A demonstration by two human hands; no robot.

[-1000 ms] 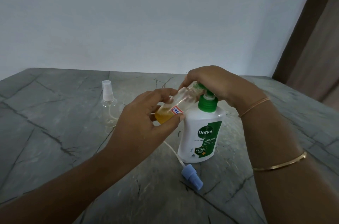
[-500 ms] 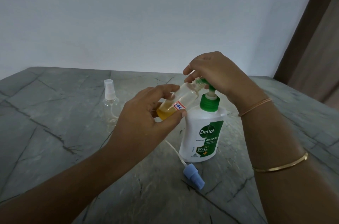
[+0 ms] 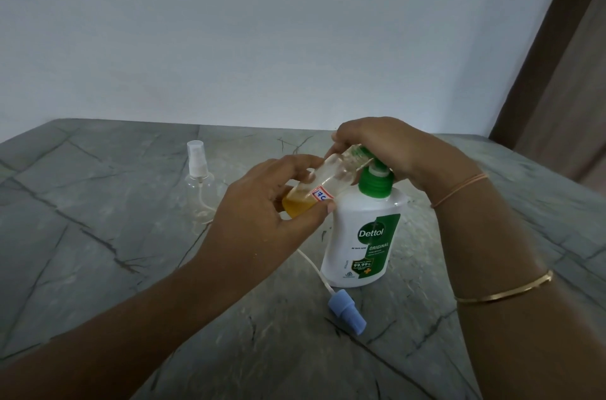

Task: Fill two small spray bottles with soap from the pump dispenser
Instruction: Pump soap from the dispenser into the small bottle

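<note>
L hand (image 3: pixel 262 212) grips a small clear bottle (image 3: pixel 328 180), tilted w/ neck at the pump dispenser (image 3: pixel 364 235) spout (amber soap pooled at its low end). R hand (image 3: pixel 393 150) curls over the green pump head. Blue spray cap (image 3: pixel 347 312) lies on the worktop (image 3: pixel 98 268) nearby.

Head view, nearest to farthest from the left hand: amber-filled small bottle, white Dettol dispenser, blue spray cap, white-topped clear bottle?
1. Small clear bottle of amber soap: in left hand.
2. White Dettol pump dispenser: just right.
3. Blue spray cap, front right, and white-topped clear spray bottle, back left: too close to call.
</note>
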